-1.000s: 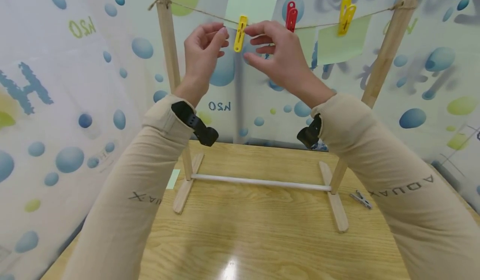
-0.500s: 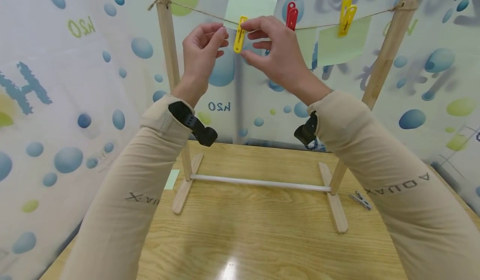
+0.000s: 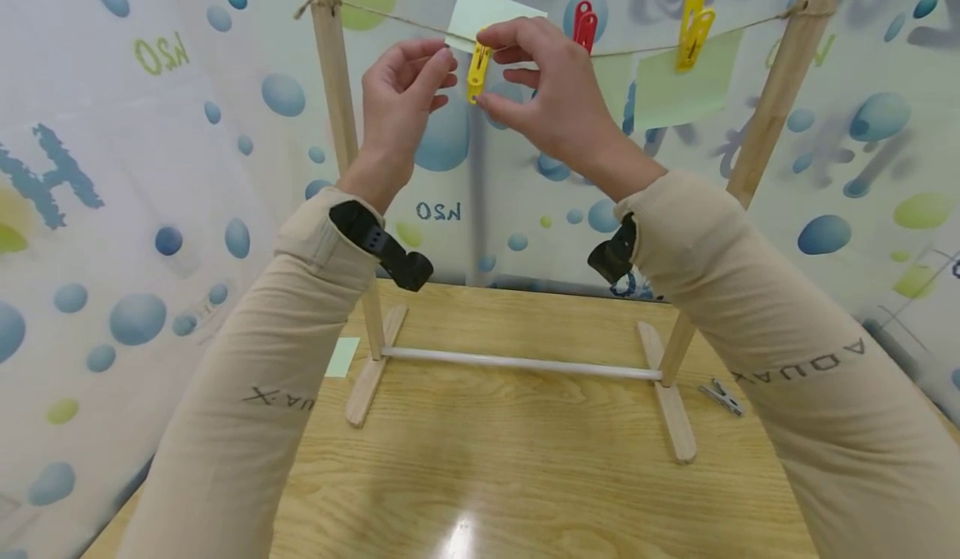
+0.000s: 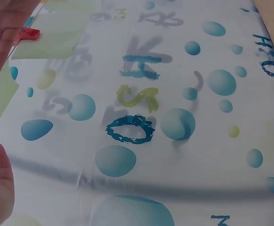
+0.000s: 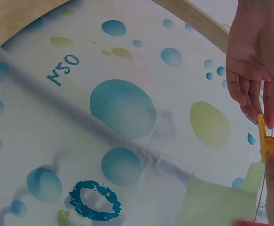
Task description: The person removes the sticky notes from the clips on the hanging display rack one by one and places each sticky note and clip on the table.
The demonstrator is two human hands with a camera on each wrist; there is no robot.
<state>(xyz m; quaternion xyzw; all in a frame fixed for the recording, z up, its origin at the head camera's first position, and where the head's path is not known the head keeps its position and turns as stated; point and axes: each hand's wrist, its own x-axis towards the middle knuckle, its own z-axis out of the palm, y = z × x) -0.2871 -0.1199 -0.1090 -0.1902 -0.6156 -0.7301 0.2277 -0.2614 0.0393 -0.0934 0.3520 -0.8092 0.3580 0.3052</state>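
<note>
In the head view, the yellow clothespin [image 3: 476, 73], best squeezed evenly, is pinched by the right hand's [image 3: 566, 84] bowed thumb and forefinger before pale green paper [image 3: 483, 11]; the left hand's [image 3: 401, 92] fingertips are gathered beside it, any hold unclear. In the left-wrist view, it is seen between the hands. In the right-wrist view, the left fingers are pointed towards it.
</note>
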